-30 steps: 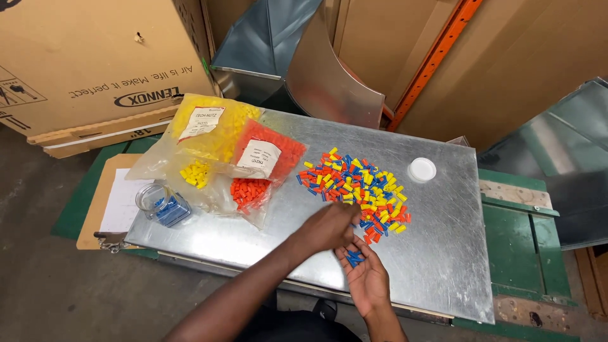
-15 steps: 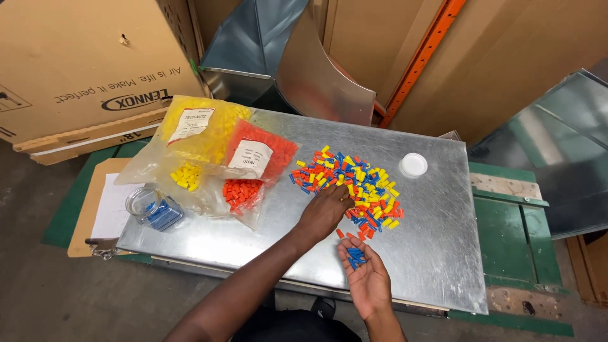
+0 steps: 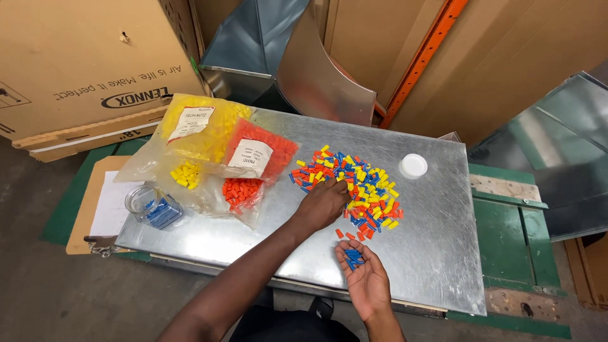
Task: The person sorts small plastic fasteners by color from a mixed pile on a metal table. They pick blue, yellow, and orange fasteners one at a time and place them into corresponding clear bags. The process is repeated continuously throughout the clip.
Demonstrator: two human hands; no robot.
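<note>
Yellow bag [image 3: 202, 126], orange bag [image 3: 259, 155], white labels; cardboard box [image 3: 88, 57] behind.

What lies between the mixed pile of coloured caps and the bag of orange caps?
In the head view, the left hand lies there on the bare metal sheet, between the mixed pile and the orange-cap bag.

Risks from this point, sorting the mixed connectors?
1. The open right hand cups small blue plastic connectors near the metal sheet's front edge; some could spill to the floor.
2. The left hand rests in the mixed yellow, orange and blue pile; a sweep could scatter pieces toward the white round lid.
</note>
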